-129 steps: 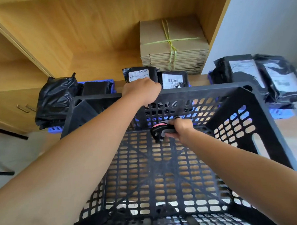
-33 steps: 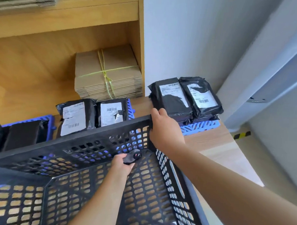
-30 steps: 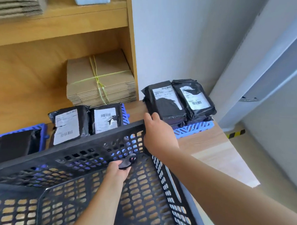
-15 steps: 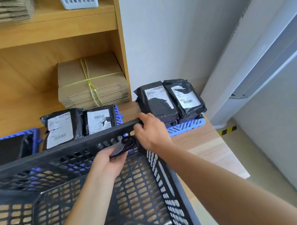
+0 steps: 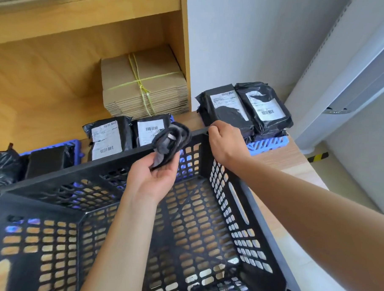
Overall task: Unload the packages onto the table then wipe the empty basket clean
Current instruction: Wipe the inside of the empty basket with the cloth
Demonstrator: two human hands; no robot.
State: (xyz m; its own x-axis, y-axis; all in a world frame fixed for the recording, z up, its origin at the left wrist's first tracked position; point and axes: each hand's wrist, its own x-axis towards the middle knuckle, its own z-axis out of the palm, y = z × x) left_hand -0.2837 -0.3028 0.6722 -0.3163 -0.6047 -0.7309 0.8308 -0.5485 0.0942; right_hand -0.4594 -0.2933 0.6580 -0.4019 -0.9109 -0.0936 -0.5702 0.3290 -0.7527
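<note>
A black perforated plastic basket [image 5: 232,204] fills the lower view, with nothing inside it but my forearm. My left hand [image 5: 154,176] is raised palm-up at the far rim, shut on a dark grey cloth [image 5: 171,142] that bunches above the rim. My right hand [image 5: 225,144] grips the basket's far right corner. Black plastic packages with white labels lie beyond the basket: a pair [image 5: 125,138] just behind the rim, another pair [image 5: 245,108] to the right, and unlabelled ones [image 5: 45,161] at the left.
The packages rest on blue plastic trays [image 5: 268,143] on a wooden table [image 5: 280,158]. A tied bundle of flat cardboard [image 5: 145,84] stands in the wooden shelf unit behind. A white wall and a grey fixture are at right, with floor below.
My left hand has lifted the cloth from the inside of the far wall up over the rim. My right hand slid slightly along the corner. The view shifted left.
</note>
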